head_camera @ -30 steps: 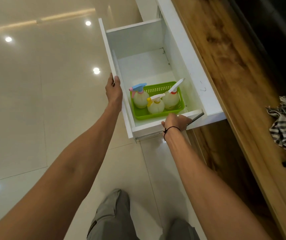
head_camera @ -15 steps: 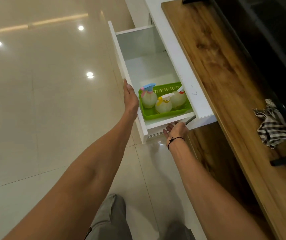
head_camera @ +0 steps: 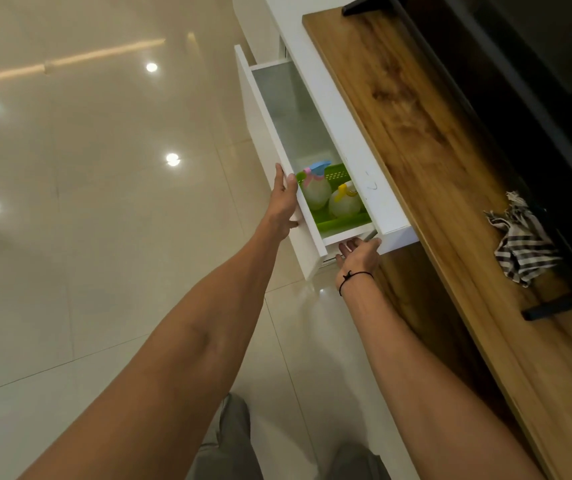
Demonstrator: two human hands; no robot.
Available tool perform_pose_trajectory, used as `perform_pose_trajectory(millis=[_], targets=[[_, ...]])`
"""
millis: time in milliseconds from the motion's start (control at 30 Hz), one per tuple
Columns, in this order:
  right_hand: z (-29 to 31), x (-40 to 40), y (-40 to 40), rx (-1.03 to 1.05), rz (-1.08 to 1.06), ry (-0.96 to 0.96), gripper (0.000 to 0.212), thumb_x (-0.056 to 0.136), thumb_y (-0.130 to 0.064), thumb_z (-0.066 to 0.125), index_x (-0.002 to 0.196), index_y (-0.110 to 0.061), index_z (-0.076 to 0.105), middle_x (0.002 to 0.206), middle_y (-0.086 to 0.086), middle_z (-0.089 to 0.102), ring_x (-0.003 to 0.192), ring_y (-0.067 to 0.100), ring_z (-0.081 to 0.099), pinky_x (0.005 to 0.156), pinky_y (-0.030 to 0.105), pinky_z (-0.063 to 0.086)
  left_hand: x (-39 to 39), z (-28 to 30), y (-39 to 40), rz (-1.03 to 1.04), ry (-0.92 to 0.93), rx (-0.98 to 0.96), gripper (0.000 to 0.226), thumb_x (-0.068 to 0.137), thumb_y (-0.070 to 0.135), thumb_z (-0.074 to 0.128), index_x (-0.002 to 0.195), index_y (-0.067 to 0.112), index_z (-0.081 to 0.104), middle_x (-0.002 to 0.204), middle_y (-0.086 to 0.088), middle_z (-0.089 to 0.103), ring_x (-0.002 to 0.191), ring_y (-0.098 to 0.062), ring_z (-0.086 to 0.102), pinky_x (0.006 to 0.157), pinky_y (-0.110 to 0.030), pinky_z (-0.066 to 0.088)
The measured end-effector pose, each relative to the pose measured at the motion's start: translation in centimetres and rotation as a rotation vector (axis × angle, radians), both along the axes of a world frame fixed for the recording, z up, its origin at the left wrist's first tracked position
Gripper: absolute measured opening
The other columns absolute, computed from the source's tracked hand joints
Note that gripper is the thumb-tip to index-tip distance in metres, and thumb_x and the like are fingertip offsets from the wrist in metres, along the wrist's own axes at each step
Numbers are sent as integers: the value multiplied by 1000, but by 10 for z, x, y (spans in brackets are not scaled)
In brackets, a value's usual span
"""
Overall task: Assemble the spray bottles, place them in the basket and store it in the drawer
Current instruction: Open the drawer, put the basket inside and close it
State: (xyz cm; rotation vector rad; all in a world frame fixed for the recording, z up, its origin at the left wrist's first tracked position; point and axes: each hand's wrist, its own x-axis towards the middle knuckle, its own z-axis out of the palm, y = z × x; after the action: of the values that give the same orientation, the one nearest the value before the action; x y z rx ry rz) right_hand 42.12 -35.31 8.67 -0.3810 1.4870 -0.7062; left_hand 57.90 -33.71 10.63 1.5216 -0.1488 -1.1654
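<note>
**Drawer almost closed, fingers near the gap**

The drawer point(head_camera: 279, 161) stands partly open under the wooden bench point(head_camera: 426, 140). Inside it, at the near end, the green basket point(head_camera: 338, 174) holds the spray bottles point(head_camera: 315, 190); two are visible, and the bench edge hides whatever lies beyond them. The left hand point(head_camera: 282, 206) presses on the drawer front with straight fingers, its grip open and holding nothing. The right hand point(head_camera: 359, 252) is at the near end of the drawer, beside the metal rail, with relaxed fingers that hold nothing.

The task seems close to the end: only the closing remains. The risk is for the right hand, whose fingertips are just beside the narrowing gap and could be pinched there. A hard push could also tip the light bottles over in the basket. A striped cloth point(head_camera: 520, 247) lies on the bench, well apart.
</note>
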Motion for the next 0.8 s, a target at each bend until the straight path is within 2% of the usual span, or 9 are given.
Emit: perform_pose_trajectory(millis=[133,267,333,433,500,567,600,667,800], targets=[[0,-6,-1,9,45,69,72,111,-50,14,143,0,56,149,15,59,140,31,51,119,43,32,-11,-1,-9,-22,26,37,60,110,54,32,164,52,6,172,5,20,155,-33,29,112,-72,39],[1,-15,-2,-8,88,71,71,110,-53,14,149,-6,51,151,14,58,145,32,47,123,49,27,-25,2,-21,-3,23,67,59,111,51,32,164,50,8,171,2,24,152,-35,34,113,-71,39],[0,-21,-5,-23,121,48,69,110,-54,17,151,-10,49,149,12,59,143,30,49,124,52,29,-32,0,-25,-11,28,54,60,111,48,32,165,49,6,171,0,24,152,-35,34,115,-70,37],[1,-28,-8,-33,164,51,62,109,-54,25,145,-13,53,143,10,62,131,29,56,113,51,45,-40,-6,-26,-61,46,9,64,111,45,33,164,49,-3,172,-1,19,155,-36,29,118,-70,33],[2,-31,-6,-51,171,62,58,108,-56,29,140,-15,56,137,10,63,122,28,59,93,45,55,-45,-11,-26,-114,59,-9,69,110,46,36,162,52,-9,174,1,16,157,-37,26,117,-71,33],[3,-33,-2,-63,165,66,60,106,-61,32,139,-16,54,132,11,63,118,30,61,77,37,57,-49,-15,-27,-162,69,-12,72,109,48,39,160,55,-11,174,2,14,158,-39,23,115,-72,34],[4,-34,0,-63,160,60,62,105,-64,33,141,-17,52,132,10,62,119,30,61,74,35,57,-52,-15,-29,-182,68,-12,73,109,49,39,160,56,-12,175,2,12,159,-39,21,114,-73,35],[6,-34,2,-65,146,45,68,102,-70,34,145,-19,47,135,10,58,125,32,58,76,35,56,-57,-11,-33,-210,58,-9,74,108,50,40,159,57,-14,176,2,7,160,-39,17,112,-74,36],[8,-36,-2,-54,124,48,70,99,-74,36,144,-21,45,150,12,52,134,34,53,93,43,56,-66,-5,-43,-210,47,3,73,109,50,39,159,57,-13,177,3,3,161,-35,13,109,-72,42]])
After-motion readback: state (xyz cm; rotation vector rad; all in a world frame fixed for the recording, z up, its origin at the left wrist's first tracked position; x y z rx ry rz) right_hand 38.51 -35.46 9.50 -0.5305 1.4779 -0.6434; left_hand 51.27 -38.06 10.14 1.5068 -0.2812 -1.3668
